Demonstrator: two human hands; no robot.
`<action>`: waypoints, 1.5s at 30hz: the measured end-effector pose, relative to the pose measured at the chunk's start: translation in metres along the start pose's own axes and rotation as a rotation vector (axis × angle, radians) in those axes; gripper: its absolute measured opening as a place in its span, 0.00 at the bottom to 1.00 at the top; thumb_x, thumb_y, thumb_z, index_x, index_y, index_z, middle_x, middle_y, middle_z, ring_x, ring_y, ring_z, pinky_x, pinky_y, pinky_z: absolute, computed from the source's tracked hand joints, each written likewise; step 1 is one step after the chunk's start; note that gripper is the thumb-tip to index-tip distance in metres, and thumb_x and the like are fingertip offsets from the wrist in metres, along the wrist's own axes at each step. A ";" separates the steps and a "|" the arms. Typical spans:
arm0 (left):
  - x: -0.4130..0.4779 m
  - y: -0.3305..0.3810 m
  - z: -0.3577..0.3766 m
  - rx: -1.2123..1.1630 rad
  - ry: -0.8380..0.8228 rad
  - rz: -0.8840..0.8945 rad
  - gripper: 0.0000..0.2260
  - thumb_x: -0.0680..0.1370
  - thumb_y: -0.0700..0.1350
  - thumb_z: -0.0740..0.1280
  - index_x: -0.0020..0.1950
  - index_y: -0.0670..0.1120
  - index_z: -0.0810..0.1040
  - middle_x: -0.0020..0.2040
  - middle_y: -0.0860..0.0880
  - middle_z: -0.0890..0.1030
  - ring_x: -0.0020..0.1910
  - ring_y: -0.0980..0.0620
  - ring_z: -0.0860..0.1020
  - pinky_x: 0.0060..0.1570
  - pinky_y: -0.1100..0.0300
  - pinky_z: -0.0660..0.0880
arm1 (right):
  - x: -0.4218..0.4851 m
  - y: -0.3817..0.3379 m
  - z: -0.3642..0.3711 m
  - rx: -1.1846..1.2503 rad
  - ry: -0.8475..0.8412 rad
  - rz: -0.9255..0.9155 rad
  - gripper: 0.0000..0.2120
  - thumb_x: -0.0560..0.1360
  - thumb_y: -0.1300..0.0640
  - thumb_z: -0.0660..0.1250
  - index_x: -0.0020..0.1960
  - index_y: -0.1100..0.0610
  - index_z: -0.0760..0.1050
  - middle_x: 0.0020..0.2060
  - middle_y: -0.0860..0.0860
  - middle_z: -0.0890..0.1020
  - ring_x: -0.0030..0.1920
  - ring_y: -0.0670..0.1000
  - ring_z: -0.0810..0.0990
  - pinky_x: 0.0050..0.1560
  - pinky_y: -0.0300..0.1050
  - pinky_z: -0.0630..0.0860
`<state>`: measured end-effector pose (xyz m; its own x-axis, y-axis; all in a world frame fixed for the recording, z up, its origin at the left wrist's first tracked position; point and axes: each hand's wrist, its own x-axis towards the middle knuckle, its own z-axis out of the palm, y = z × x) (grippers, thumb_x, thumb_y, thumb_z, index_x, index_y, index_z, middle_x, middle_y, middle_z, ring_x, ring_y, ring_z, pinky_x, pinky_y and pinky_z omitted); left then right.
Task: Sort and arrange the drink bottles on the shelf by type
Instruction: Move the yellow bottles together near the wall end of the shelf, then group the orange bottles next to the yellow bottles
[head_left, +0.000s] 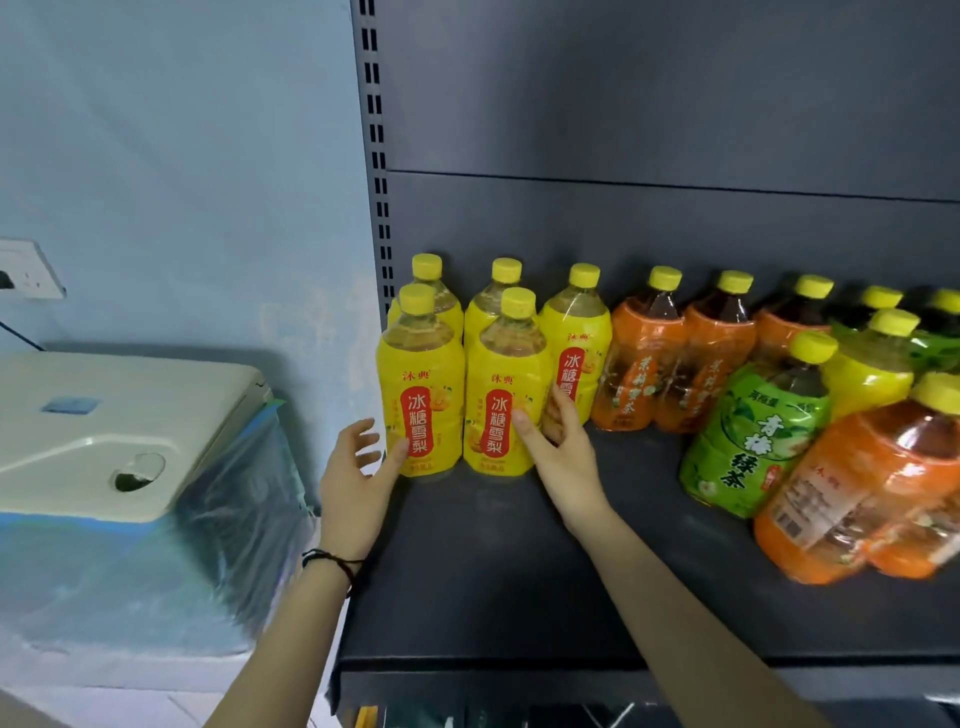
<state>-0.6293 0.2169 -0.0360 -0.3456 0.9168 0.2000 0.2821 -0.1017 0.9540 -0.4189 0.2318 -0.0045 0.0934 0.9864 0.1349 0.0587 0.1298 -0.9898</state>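
Several yellow-labelled bottles stand grouped at the left end of the dark shelf. My left hand is open, its thumb touching the front left yellow bottle. My right hand is open too, with the thumb against the front right yellow bottle and the fingers by the yellow bottle behind it. Orange-labelled bottles stand in a row to the right. A green-labelled bottle and a large orange bottle stand nearer the front at the right.
More green and yellow bottles crowd the far right back. The slotted shelf upright rises at the left. Beside the shelf stands a white appliance wrapped in plastic film, with a wall socket above it.
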 end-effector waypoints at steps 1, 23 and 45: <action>-0.007 0.001 -0.002 0.008 0.028 0.013 0.19 0.74 0.51 0.71 0.62 0.49 0.72 0.53 0.49 0.79 0.51 0.52 0.79 0.47 0.64 0.75 | -0.005 -0.001 -0.006 -0.020 0.014 0.007 0.27 0.76 0.49 0.68 0.73 0.47 0.64 0.65 0.44 0.73 0.64 0.46 0.73 0.61 0.41 0.73; -0.246 0.117 0.212 -0.147 -0.295 0.118 0.18 0.75 0.49 0.70 0.64 0.52 0.74 0.62 0.51 0.78 0.62 0.53 0.75 0.60 0.60 0.69 | -0.168 0.001 -0.333 -0.170 0.126 -0.018 0.11 0.78 0.56 0.65 0.60 0.49 0.73 0.44 0.46 0.77 0.43 0.43 0.77 0.49 0.41 0.74; -0.213 0.144 0.336 -0.080 -0.067 0.192 0.47 0.58 0.68 0.72 0.73 0.58 0.56 0.63 0.57 0.60 0.68 0.56 0.62 0.68 0.49 0.66 | -0.064 0.017 -0.372 -0.104 0.235 -0.164 0.47 0.60 0.42 0.79 0.68 0.41 0.53 0.68 0.48 0.68 0.68 0.49 0.69 0.67 0.51 0.71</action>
<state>-0.2141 0.1373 -0.0165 -0.2317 0.9009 0.3669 0.2646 -0.3046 0.9150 -0.0541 0.1337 -0.0131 0.3014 0.9013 0.3112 0.1925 0.2622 -0.9456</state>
